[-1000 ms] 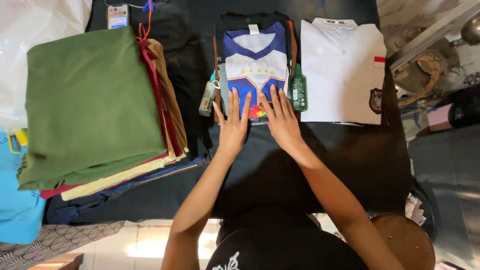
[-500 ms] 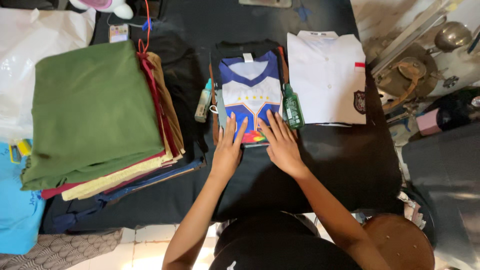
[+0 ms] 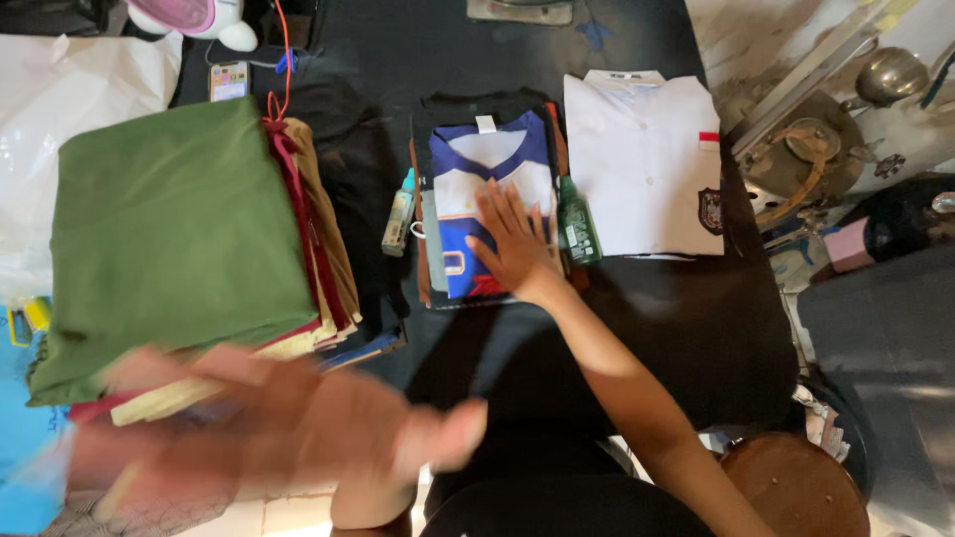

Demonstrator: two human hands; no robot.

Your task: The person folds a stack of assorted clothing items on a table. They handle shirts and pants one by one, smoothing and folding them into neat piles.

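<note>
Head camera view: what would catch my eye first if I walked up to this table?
Probably the tall stack of folded cloth on the left, topped by a big green piece. Next, the right hand lying flat on a folded blue and white jersey at the middle of the dark table, with a folded white shirt beside it. The left hand is a blur near the bottom edge.

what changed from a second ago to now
The left hand has lifted off the blue and white jersey and swung out to the left, now blurred and holding nothing. The right hand stays flat on the jersey. The green cloth pile and white shirt are unmoved.
</note>
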